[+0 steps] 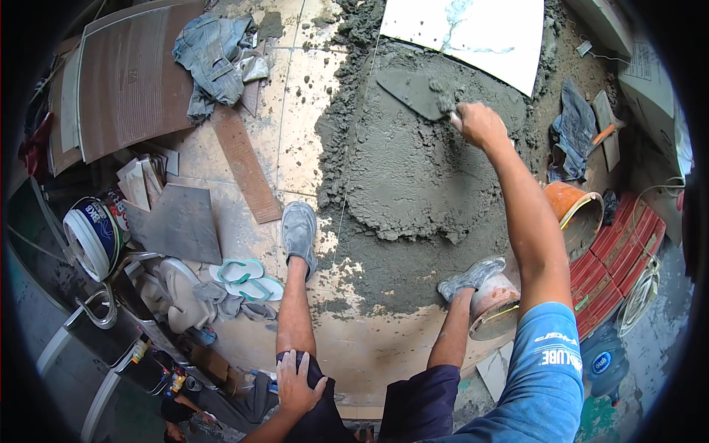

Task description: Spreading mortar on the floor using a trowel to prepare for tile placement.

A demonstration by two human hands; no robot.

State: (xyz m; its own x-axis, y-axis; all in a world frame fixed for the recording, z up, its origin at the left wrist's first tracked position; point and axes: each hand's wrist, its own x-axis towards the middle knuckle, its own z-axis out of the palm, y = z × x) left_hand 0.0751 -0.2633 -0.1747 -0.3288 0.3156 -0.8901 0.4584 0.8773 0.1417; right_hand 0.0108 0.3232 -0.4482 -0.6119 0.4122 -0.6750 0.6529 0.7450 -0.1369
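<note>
My right hand (481, 125) is closed round the handle of a pointed trowel (410, 91), whose grey, mortar-coated blade points left. The blade lies at the far part of a thick bed of wet grey mortar (406, 171); a lump of mortar sits on it near the handle. Just beyond is a white marbled tile (473, 33), its near edge bordering the mortar. My left hand (298, 384) rests on my left knee, fingers spread, holding nothing. A thin string line (354, 140) runs along the left side of the mortar bed.
An orange bucket (572, 210) lies tipped at the right, beside red roof tiles (617, 258) and a second bucket (495, 304). Left are a brown tile strip (244, 166), a dark tile (173, 221), flip-flops (247, 279), denim cloth (214, 59) and large brown tiles (133, 77). Another person (181, 410) is lower left.
</note>
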